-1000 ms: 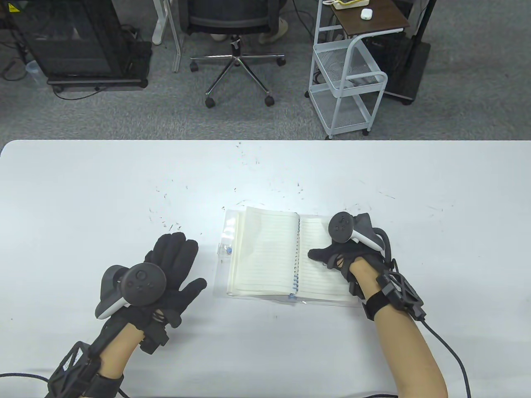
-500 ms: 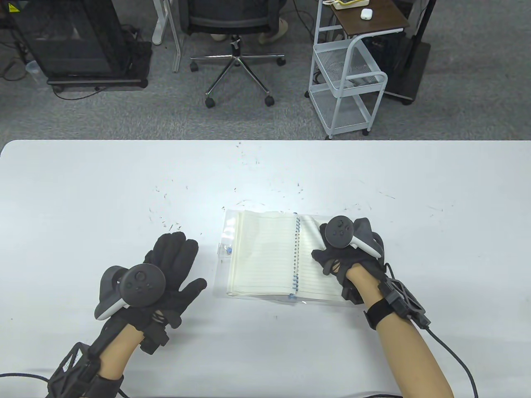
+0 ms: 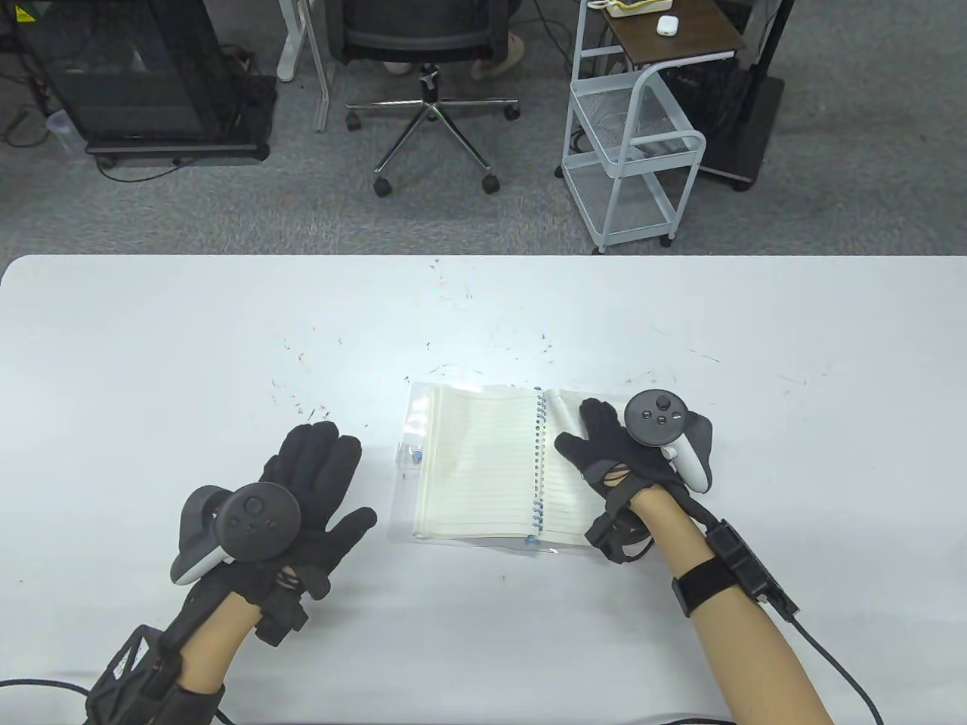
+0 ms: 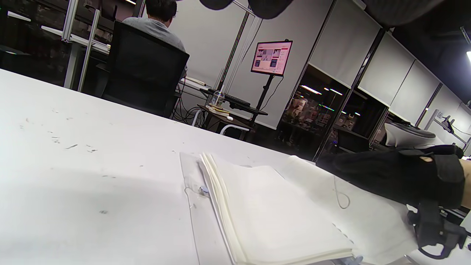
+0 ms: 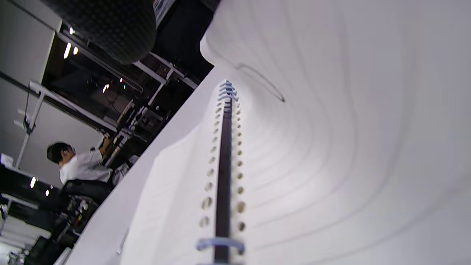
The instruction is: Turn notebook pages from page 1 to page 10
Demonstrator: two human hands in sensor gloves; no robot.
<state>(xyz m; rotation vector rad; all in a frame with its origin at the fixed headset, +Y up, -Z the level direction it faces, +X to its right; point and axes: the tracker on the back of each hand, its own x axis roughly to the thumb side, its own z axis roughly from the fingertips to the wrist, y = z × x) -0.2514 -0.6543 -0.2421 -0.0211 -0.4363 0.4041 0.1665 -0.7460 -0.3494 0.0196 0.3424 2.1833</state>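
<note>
Table view: one open spiral-bound lined notebook point(image 3: 483, 464) lies at the white table's point(image 3: 151, 340) centre, right hand point(image 3: 616, 453) spread flat on its three-o'clock page; left hand point(image 3: 313, 491) rests open at nine o'clock. Left wrist view alone shows stacked turned pages. Right wrist view: blue binding rings point(image 5: 222, 162), close.

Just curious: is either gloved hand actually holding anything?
Nothing is gripped: right hand rests on the white spiral notebook's right page; left hand lies on the table.
</note>
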